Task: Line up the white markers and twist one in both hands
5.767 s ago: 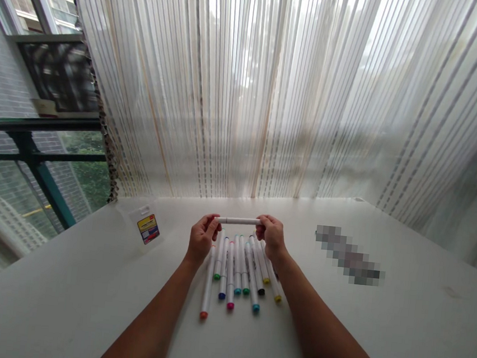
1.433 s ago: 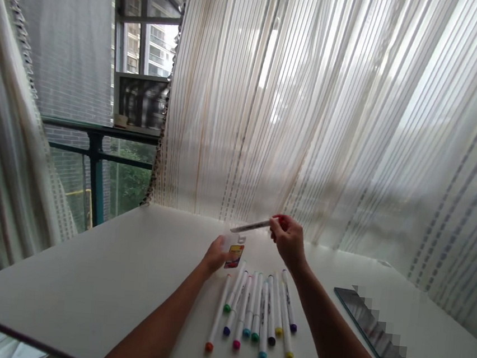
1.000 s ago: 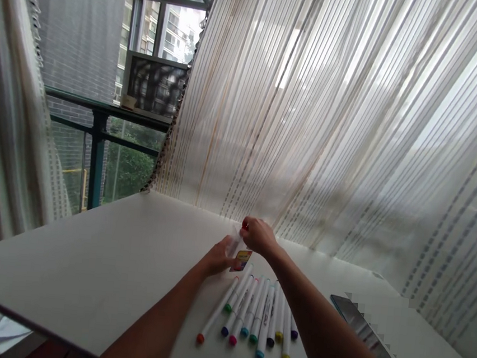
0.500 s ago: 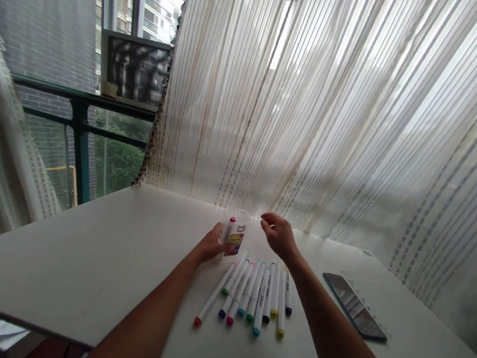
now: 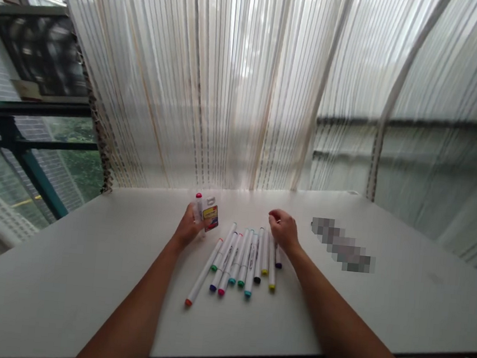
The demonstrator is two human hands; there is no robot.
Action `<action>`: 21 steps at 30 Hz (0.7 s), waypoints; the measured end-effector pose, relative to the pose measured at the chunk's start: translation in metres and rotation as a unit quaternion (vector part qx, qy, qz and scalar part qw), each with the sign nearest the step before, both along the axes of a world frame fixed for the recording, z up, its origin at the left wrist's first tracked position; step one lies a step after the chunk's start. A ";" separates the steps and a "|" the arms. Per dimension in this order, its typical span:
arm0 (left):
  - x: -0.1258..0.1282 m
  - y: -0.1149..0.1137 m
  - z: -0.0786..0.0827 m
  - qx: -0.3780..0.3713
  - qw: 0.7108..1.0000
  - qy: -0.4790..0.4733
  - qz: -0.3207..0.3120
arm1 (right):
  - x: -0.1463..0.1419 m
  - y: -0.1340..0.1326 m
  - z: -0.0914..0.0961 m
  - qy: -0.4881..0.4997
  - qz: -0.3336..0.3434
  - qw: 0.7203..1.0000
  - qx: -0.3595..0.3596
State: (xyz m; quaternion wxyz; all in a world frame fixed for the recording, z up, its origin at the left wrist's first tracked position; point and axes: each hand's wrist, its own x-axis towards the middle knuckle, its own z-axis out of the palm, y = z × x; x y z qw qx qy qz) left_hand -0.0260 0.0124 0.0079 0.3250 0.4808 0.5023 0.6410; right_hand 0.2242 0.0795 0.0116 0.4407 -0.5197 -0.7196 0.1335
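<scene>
A left hand [image 5: 187, 226] grips one red-capped marker [image 5: 197, 206] and a clear plastic packet [image 5: 210, 216] while an empty, loosely curled right hand [image 5: 283, 230] hovers over eleven markers [image 5: 241, 261] on a white tabletop [image 5: 85, 277].

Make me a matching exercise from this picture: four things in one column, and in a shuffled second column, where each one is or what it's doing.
Things:
1. left hand
2. right hand
3. orange-capped marker
4. blurred flat device

Places or states:
A. on the table, right of the marker row
B. curled just above the marker row's far end
C. lying slanted at the marker row's left end
D. holding a red-capped marker upright

Pairs: 1-D, 2-B, 3-C, 4-A
</scene>
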 end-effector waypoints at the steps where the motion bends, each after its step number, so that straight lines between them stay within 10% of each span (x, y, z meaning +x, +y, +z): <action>1: 0.001 0.000 0.000 -0.002 1.000 0.000 0.001 | 0.002 0.000 0.001 -0.004 -0.005 1.000 -0.008; 15: -0.004 0.003 -0.008 0.024 0.999 -0.007 -0.036 | -0.004 0.000 0.001 0.026 0.013 0.999 0.016; 21: -0.007 -0.001 -0.002 0.037 0.998 0.005 -0.045 | 0.002 -0.017 0.034 0.108 0.052 0.986 0.120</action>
